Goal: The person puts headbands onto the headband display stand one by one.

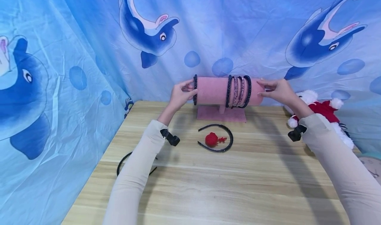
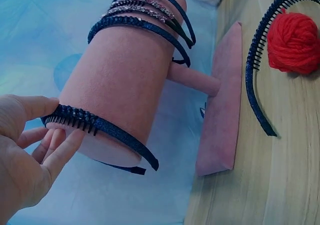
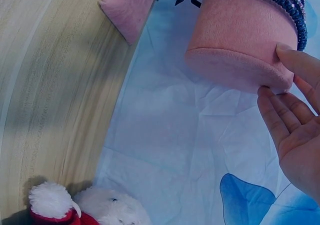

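A pink padded headband stand, a horizontal roll on a flat base, stands at the back of the table. At its left end, my left hand pinches a dark toothed headband between thumb and fingers; the band lies over the roll's edge. My right hand holds the rim of the right end, thumb on the side and fingers at the end face. Several other headbands, some dark and some glittery pink, sit on the roll's right half.
On the table before the stand lies another dark toothed headband, a red yarn ball inside its curve. One more headband is partly hidden under my left sleeve. A white plush toy in red sits at the right. A blue dolphin curtain hangs behind.
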A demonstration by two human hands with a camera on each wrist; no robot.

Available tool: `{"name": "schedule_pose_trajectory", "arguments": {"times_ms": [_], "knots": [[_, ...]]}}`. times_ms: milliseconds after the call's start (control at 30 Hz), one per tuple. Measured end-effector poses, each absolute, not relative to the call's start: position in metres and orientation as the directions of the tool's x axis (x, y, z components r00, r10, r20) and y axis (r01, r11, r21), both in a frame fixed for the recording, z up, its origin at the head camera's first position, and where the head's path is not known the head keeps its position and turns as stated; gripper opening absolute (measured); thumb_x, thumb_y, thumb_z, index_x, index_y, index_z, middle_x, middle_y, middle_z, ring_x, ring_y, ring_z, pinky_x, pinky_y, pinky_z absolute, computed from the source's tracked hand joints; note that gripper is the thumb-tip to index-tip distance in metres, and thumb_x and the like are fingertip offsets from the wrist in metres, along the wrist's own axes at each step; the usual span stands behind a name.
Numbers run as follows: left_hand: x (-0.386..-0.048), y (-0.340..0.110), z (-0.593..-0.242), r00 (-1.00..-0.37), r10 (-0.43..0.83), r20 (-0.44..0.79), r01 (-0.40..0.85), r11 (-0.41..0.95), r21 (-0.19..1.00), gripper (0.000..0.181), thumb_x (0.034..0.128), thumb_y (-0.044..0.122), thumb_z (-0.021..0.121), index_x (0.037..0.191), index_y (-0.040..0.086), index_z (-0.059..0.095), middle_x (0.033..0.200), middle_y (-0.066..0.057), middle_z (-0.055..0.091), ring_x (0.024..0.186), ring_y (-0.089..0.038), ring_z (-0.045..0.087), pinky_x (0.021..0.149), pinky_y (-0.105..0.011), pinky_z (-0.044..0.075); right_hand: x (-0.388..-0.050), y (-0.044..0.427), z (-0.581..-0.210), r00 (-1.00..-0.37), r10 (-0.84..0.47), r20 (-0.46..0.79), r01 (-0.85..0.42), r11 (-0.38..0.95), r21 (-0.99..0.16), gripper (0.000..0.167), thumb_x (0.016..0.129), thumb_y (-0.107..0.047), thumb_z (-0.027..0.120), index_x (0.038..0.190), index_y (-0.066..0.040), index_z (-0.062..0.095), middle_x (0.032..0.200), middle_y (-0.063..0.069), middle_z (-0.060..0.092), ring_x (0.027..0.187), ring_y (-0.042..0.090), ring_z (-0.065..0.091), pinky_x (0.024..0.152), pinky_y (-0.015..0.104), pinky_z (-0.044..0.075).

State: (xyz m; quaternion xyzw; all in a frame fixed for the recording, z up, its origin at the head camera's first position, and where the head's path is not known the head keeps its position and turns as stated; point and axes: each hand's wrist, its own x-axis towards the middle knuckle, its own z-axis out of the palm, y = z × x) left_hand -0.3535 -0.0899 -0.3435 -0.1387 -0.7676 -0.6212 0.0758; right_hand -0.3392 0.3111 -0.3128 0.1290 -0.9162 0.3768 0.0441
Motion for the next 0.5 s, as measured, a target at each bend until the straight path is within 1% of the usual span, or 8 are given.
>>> {"name": "schedule_pose_trajectory", "arguments": {"times_ms": [133, 267, 367, 433, 500], "knots": [[-0.357, -0.093, -0.347, -0.945, 0.142, 0.293, 0.316, 0.177, 0.932, 0.054, 0.0923, 0.011, 0.075, 0.143, 0.006, 0.058, 0.11, -0.009, 0.064, 0.102, -0.017, 0.066, 0.086, -0.037, 0.064, -0.34, 0.312, -0.311, -0.966, -0.196, 0.169, -0.259, 0.688, -0.678, 0.058, 0.092, -0.02, 0.078, 0.145, -0.012, 0.055, 0.157, 0.016, 0.041, 0.133, 0.038, 0.056, 0.077, 0.0, 0.048], [-0.362, -0.1, -0.346, -0.938, 0.198, 0.284, 0.318, 0.167, 0.933, 0.057, 0.0914, 0.011, 0.076, 0.145, 0.007, 0.056, 0.114, -0.012, 0.065, 0.106, -0.02, 0.066, 0.092, -0.04, 0.062, -0.341, 0.312, -0.312, -0.967, -0.197, 0.163, -0.255, 0.689, -0.679, 0.059, 0.092, -0.022, 0.078, 0.145, -0.014, 0.055, 0.158, 0.014, 0.041, 0.133, 0.037, 0.056, 0.078, 0.001, 0.05], [-0.366, -0.106, -0.342, -0.928, 0.239, 0.288, 0.338, 0.21, 0.917, 0.06, 0.0895, 0.012, 0.079, 0.145, 0.009, 0.056, 0.121, -0.016, 0.065, 0.113, -0.025, 0.065, 0.097, -0.041, 0.06, -0.341, 0.313, -0.312, -0.968, -0.194, 0.16, -0.25, 0.686, -0.683, 0.059, 0.092, -0.022, 0.078, 0.146, -0.015, 0.055, 0.159, 0.014, 0.04, 0.133, 0.037, 0.056, 0.077, 0.001, 0.049], [-0.368, -0.11, -0.338, -0.919, 0.263, 0.293, 0.361, 0.266, 0.894, 0.064, 0.0877, 0.013, 0.081, 0.146, 0.011, 0.056, 0.128, -0.015, 0.064, 0.119, -0.026, 0.064, 0.101, -0.039, 0.058, -0.341, 0.313, -0.312, -0.968, -0.194, 0.157, -0.248, 0.683, -0.688, 0.059, 0.091, -0.022, 0.078, 0.146, -0.015, 0.055, 0.159, 0.014, 0.04, 0.134, 0.037, 0.055, 0.077, 0.0, 0.049], [-0.37, -0.114, -0.333, -0.91, 0.292, 0.294, 0.382, 0.315, 0.869, 0.067, 0.0861, 0.012, 0.082, 0.147, 0.012, 0.055, 0.137, -0.014, 0.061, 0.125, -0.027, 0.061, 0.103, -0.04, 0.056, -0.341, 0.313, -0.312, -0.969, -0.192, 0.155, -0.245, 0.681, -0.69, 0.06, 0.091, -0.022, 0.078, 0.146, -0.015, 0.055, 0.159, 0.014, 0.04, 0.134, 0.037, 0.055, 0.076, 0.0, 0.048]]}}
